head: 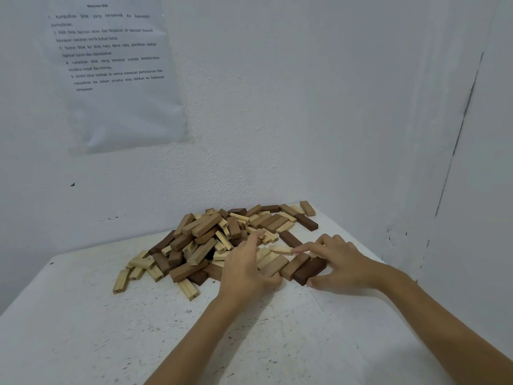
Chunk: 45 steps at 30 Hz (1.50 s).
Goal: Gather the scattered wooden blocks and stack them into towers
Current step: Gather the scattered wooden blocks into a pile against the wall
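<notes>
A heap of wooden blocks [211, 240], light, tan and dark brown, lies on the white table [138, 329] near the corner. In front of it on the right, several blocks lie side by side in a row [294, 266], from light to dark brown. A light block [280, 250] lies crosswise over the row's far end. My left hand [245, 269] rests against the row's left side, thumb at a tan block's near end. My right hand [340, 262] is on the row's right side; its straight index finger touches the light block's end and its thumb is by the dark block's near end.
Walls close the table in at the back and right. A printed sheet [111, 65] hangs on the back wall. A few loose light blocks [122, 280] lie at the heap's left front. The table's left edge [27, 287] runs diagonally.
</notes>
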Each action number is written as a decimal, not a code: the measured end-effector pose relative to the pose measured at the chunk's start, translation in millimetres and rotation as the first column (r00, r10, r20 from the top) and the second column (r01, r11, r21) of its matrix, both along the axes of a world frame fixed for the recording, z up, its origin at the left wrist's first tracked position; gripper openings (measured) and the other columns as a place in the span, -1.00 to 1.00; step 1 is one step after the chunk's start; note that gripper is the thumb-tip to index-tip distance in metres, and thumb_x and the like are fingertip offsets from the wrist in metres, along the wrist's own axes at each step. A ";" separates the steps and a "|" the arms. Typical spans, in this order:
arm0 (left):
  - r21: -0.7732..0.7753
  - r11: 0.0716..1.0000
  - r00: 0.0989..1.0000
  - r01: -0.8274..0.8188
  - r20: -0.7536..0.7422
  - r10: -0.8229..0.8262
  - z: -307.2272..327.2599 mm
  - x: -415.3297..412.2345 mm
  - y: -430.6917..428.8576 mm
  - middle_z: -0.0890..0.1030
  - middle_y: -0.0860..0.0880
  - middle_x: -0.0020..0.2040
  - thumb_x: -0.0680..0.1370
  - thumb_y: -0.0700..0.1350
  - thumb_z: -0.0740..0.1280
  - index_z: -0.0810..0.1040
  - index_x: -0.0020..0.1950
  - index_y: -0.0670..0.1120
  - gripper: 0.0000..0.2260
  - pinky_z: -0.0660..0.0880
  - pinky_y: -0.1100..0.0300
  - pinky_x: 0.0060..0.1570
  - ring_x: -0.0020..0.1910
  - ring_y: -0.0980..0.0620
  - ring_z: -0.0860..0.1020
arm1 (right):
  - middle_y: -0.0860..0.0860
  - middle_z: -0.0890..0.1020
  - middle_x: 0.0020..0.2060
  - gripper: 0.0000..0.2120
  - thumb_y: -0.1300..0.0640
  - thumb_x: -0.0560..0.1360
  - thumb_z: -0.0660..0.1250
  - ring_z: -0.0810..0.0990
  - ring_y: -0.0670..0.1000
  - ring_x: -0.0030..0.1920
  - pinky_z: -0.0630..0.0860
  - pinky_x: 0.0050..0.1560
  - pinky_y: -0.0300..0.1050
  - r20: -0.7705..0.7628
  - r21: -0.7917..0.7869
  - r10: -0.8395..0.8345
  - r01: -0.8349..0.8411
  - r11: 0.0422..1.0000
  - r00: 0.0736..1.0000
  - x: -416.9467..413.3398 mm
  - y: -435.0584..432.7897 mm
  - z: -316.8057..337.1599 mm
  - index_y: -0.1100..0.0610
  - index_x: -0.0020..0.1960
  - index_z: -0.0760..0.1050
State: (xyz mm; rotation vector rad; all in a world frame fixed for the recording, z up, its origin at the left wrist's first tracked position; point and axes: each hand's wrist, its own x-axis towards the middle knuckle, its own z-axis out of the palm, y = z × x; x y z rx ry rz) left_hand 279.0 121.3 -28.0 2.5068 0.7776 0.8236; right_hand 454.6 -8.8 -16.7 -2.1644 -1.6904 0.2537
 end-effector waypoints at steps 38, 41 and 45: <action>-0.173 0.975 0.814 -0.138 0.541 0.212 41.4 -83.6 100.6 0.59 0.05 -0.01 0.34 -0.22 0.54 0.63 -0.07 0.01 -0.77 0.44 0.48 -0.18 -0.04 0.16 0.54 | -0.08 0.69 -0.20 -0.76 0.17 0.35 0.56 0.60 -0.21 -0.27 0.48 -0.22 -0.38 -0.509 0.528 0.152 0.168 0.833 0.847 -60.8 106.9 50.1 -0.06 -0.04 0.64; -0.242 0.962 0.807 -0.126 0.540 0.241 40.8 -76.1 116.1 0.62 0.09 0.00 0.35 -0.14 0.54 0.61 0.01 0.05 -0.72 0.46 0.46 -0.16 -0.02 0.13 0.57 | -0.12 0.68 -0.20 -0.78 0.14 0.37 0.54 0.62 -0.19 -0.18 0.52 -0.13 -0.32 -0.522 0.581 0.120 0.249 0.775 0.844 -75.8 146.5 45.8 -0.07 -0.03 0.63; -0.291 0.955 0.826 -0.056 0.524 0.208 35.0 -66.9 122.5 0.57 0.09 0.06 0.38 -0.14 0.54 0.51 0.18 0.02 -0.58 0.51 0.42 -0.16 -0.02 0.18 0.57 | -0.07 0.65 -0.09 -0.79 0.20 0.41 0.49 0.59 -0.15 -0.04 0.49 -0.06 -0.38 -0.566 0.589 0.106 0.311 0.746 0.818 -90.2 184.4 36.1 0.00 0.00 0.59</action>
